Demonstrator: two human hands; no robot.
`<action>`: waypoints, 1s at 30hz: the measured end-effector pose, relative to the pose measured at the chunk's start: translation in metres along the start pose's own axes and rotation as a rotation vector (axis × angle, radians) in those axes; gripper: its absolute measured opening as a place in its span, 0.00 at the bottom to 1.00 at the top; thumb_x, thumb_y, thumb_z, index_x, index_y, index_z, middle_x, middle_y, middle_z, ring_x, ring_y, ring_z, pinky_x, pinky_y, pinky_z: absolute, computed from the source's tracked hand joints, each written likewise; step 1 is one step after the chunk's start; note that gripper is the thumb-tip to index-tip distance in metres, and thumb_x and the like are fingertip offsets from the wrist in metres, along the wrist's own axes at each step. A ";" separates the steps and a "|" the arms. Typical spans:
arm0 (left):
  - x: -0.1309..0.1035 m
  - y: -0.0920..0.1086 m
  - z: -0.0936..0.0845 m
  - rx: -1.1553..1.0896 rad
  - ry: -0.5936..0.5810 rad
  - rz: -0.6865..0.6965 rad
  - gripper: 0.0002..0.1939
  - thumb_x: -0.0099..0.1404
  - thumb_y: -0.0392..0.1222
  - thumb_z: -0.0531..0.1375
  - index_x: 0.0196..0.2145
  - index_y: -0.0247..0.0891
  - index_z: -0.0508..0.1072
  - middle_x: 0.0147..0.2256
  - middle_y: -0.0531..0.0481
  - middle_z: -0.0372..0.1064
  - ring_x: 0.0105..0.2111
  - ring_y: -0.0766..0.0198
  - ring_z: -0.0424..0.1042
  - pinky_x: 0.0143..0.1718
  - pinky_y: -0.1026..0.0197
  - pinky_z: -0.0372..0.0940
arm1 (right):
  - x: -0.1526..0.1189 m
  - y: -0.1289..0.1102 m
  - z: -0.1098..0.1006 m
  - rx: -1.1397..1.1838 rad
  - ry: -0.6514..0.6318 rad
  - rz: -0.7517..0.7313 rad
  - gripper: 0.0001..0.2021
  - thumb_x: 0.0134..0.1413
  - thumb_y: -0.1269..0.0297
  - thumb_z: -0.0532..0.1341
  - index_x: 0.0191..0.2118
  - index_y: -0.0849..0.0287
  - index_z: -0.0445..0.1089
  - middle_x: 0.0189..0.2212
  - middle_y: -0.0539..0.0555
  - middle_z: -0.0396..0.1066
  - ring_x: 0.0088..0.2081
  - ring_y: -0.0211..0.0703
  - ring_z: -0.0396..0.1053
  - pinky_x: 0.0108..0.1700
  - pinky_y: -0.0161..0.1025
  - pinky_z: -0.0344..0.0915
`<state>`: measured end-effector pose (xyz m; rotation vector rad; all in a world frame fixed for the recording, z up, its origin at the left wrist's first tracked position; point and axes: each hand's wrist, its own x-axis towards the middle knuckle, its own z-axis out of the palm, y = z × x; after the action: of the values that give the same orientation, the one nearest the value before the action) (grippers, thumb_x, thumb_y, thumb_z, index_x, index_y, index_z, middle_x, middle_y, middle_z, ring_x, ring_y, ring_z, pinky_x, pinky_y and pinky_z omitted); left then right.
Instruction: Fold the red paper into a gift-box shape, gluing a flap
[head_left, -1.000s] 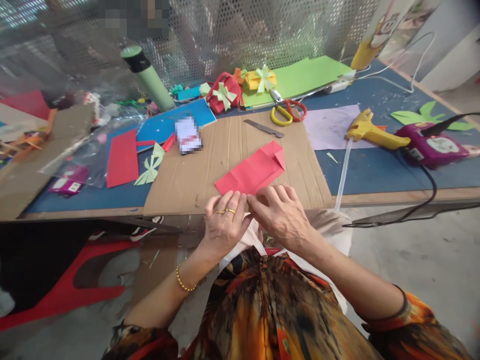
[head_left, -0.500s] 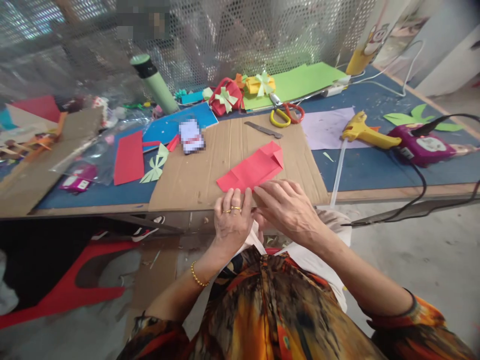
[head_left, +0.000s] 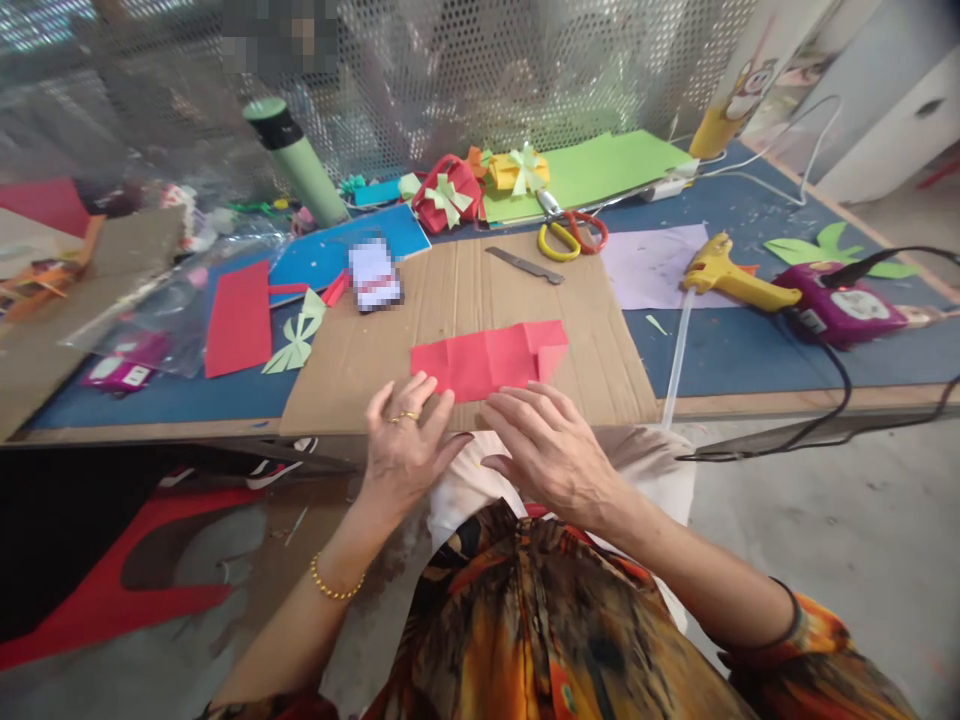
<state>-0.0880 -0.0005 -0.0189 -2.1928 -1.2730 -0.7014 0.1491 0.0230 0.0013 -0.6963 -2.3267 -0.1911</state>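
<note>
A creased red paper strip (head_left: 480, 360) lies on the brown cardboard sheet (head_left: 360, 385), with a folded flap at its right end. My left hand (head_left: 405, 435) rests at the strip's lower left edge, fingers apart, a gold ring on one finger. At the lower middle edge of the paper, the fingertips of my right hand (head_left: 551, 450) touch it, fingers stretched out and thumb apart. Neither hand grips anything. Beyond the strip, a grey blade (head_left: 525, 265) lies on the cardboard, close to scissors (head_left: 561, 240) with yellow and red handles.
A yellow glue gun (head_left: 739, 280) and a purple box (head_left: 840, 305) with cables sit at the right. Further back are a phone (head_left: 375, 272), a green bottle (head_left: 300, 165), green sheets (head_left: 615, 165) and a red paper bag (head_left: 448, 195).
The red strip has turned from slanting to nearly level across the cardboard. My left hand has moved left, away from my right hand, and its fingers have spread. The view has shifted slightly.
</note>
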 end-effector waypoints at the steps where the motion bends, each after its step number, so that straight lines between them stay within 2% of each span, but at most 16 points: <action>1: -0.002 -0.005 -0.001 -0.003 -0.012 0.002 0.22 0.77 0.52 0.60 0.59 0.34 0.73 0.56 0.30 0.76 0.59 0.45 0.76 0.65 0.40 0.59 | -0.003 0.005 -0.003 -0.006 0.028 0.014 0.17 0.75 0.58 0.58 0.55 0.66 0.74 0.51 0.62 0.80 0.56 0.53 0.73 0.63 0.50 0.67; 2: -0.004 -0.008 -0.001 -0.003 -0.022 -0.001 0.22 0.77 0.52 0.60 0.59 0.34 0.72 0.56 0.29 0.75 0.60 0.44 0.75 0.65 0.40 0.59 | -0.006 0.011 -0.007 -0.032 0.061 0.039 0.17 0.74 0.57 0.59 0.56 0.66 0.73 0.51 0.63 0.80 0.56 0.54 0.73 0.63 0.51 0.68; 4: -0.006 -0.009 0.000 0.002 -0.031 -0.003 0.23 0.76 0.52 0.60 0.60 0.33 0.71 0.57 0.27 0.75 0.61 0.43 0.75 0.65 0.40 0.58 | -0.013 0.022 -0.013 -0.100 0.037 0.108 0.20 0.75 0.56 0.58 0.60 0.68 0.71 0.54 0.67 0.78 0.58 0.57 0.72 0.63 0.54 0.68; 7: -0.007 -0.003 0.002 0.027 -0.019 -0.025 0.25 0.76 0.52 0.61 0.61 0.32 0.70 0.56 0.27 0.76 0.61 0.42 0.75 0.64 0.41 0.58 | -0.019 0.035 -0.015 -0.131 -0.106 0.103 0.30 0.75 0.47 0.54 0.66 0.69 0.66 0.62 0.71 0.73 0.65 0.61 0.69 0.66 0.58 0.64; 10: -0.007 0.002 0.004 0.046 -0.012 -0.055 0.25 0.77 0.52 0.59 0.62 0.32 0.70 0.55 0.29 0.77 0.60 0.43 0.76 0.64 0.42 0.57 | -0.019 0.038 -0.012 -0.131 -0.200 0.064 0.31 0.76 0.46 0.49 0.66 0.69 0.66 0.63 0.70 0.73 0.64 0.60 0.70 0.67 0.57 0.63; 16: -0.006 0.003 0.001 0.032 -0.026 -0.086 0.27 0.79 0.50 0.55 0.67 0.30 0.67 0.55 0.30 0.78 0.59 0.45 0.76 0.66 0.45 0.54 | -0.016 0.035 -0.008 -0.177 -0.204 0.058 0.30 0.77 0.47 0.49 0.63 0.71 0.68 0.59 0.71 0.76 0.62 0.62 0.72 0.64 0.58 0.64; 20: -0.005 0.003 -0.001 0.033 -0.035 -0.078 0.25 0.78 0.49 0.57 0.64 0.28 0.70 0.54 0.29 0.77 0.59 0.44 0.77 0.65 0.44 0.56 | -0.015 0.033 -0.008 -0.163 -0.209 0.089 0.26 0.77 0.51 0.51 0.64 0.68 0.67 0.58 0.70 0.77 0.63 0.60 0.72 0.66 0.58 0.63; 23: -0.007 0.002 0.000 0.053 -0.084 -0.090 0.25 0.77 0.50 0.59 0.64 0.32 0.71 0.55 0.29 0.76 0.61 0.43 0.75 0.65 0.42 0.56 | -0.015 0.030 -0.005 -0.150 -0.193 0.133 0.23 0.76 0.55 0.54 0.65 0.66 0.67 0.59 0.69 0.77 0.64 0.59 0.71 0.68 0.58 0.61; 27: -0.012 0.003 0.006 0.020 -0.090 -0.140 0.27 0.77 0.52 0.59 0.68 0.37 0.67 0.57 0.31 0.75 0.63 0.43 0.72 0.65 0.42 0.56 | -0.019 0.031 -0.004 -0.122 -0.204 0.157 0.24 0.75 0.57 0.55 0.68 0.65 0.64 0.61 0.69 0.75 0.65 0.60 0.70 0.70 0.61 0.60; 30: -0.013 0.004 0.007 0.015 -0.059 -0.138 0.30 0.77 0.53 0.59 0.70 0.34 0.65 0.57 0.30 0.75 0.63 0.42 0.73 0.66 0.43 0.55 | -0.023 0.035 -0.006 -0.080 -0.191 0.143 0.27 0.75 0.57 0.56 0.71 0.67 0.60 0.63 0.70 0.74 0.66 0.59 0.69 0.70 0.61 0.60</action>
<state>-0.0885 -0.0056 -0.0334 -2.1438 -1.4668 -0.6819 0.1857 0.0409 -0.0111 -0.9545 -2.4480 -0.1593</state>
